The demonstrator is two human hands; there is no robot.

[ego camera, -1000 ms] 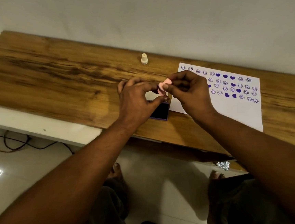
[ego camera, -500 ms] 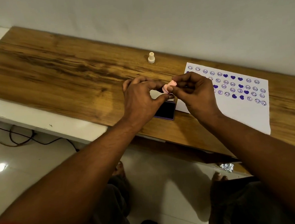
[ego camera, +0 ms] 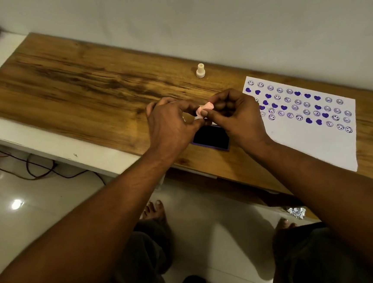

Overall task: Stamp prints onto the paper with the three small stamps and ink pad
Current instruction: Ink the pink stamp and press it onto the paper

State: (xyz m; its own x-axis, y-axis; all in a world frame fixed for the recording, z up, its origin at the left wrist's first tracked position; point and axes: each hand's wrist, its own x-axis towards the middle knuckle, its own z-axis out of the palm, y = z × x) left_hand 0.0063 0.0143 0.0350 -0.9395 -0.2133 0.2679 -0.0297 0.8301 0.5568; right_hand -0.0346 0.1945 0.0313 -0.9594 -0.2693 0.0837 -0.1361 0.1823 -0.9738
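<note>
The left hand (ego camera: 170,125) and right hand (ego camera: 238,116) both pinch a small pink stamp (ego camera: 204,110) in curled fingertips just above the ink pad (ego camera: 211,137) near the table's (ego camera: 81,87) front edge, beside the paper (ego camera: 312,146).

View is drifting, so the table (ego camera: 85,82) is sliding right in frame. Right hand (ego camera: 240,118) is easing off the left edge of the paper (ego camera: 317,148), uncovering more prints there. Both it and left hand (ego camera: 168,125) are turning the pinched pink stamp (ego camera: 205,107) slightly. More of the ink pad (ego camera: 211,138) is showing below them.
</note>
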